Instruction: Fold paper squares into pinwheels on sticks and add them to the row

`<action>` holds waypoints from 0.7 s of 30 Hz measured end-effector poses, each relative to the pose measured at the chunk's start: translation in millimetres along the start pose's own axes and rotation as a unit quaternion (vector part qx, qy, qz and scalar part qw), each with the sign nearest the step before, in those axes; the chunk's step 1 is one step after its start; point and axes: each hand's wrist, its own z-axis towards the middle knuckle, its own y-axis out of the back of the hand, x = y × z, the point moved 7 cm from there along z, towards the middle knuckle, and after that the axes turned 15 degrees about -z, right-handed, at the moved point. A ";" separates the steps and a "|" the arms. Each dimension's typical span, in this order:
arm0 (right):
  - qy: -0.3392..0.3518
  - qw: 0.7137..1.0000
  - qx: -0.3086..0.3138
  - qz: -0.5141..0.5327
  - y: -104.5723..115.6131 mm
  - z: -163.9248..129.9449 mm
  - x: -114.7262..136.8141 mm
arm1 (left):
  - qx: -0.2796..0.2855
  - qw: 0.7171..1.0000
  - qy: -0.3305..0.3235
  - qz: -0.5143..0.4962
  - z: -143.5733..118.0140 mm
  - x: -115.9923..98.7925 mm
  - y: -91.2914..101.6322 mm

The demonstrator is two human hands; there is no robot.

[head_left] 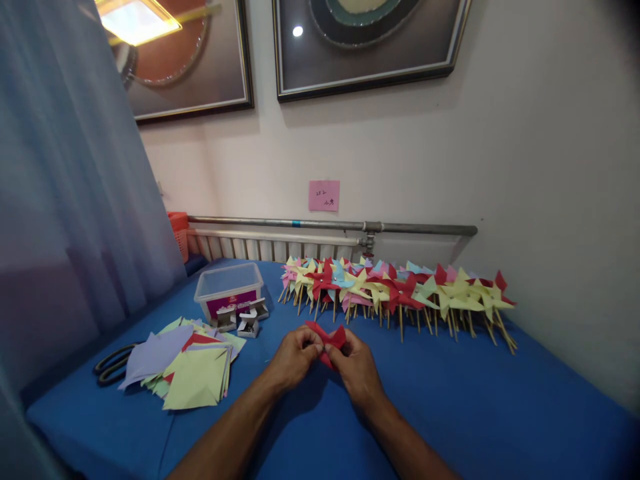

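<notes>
Between both hands, above the blue cloth, is a red paper pinwheel head [327, 335] with its corners folded in. My left hand [296, 353] pinches its left side, thumb near the middle. From the right, my right hand [356, 365] grips the other side, its thumb also close to the centre. The fingertips cover the middle of the paper, so whether a pin is there is hidden. No stick shows on this piece. Beyond the hands, many finished pinwheels [400, 291] in red, yellow, pink and blue lie in rows on thin wooden sticks.
On the left lie stacked paper squares [197, 377] over a pair of black-handled scissors [113, 365]. Small open boxes [249, 325] stand by a clear plastic tub [229, 283]. A metal pipe [320, 225] runs along the wall behind; a curtain [85, 167] hangs at left.
</notes>
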 end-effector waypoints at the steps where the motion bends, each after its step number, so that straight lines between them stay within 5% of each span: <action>1: -0.001 1.000 0.000 0.000 0.2 -0.1 0.1 | -0.001 1.000 0.006 -0.003 0.2 1.5 0.0; 21: 0.017 0.998 0.009 -0.059 1.2 -2.6 7.0 | -0.051 0.997 0.055 -0.010 2.1 13.6 3.7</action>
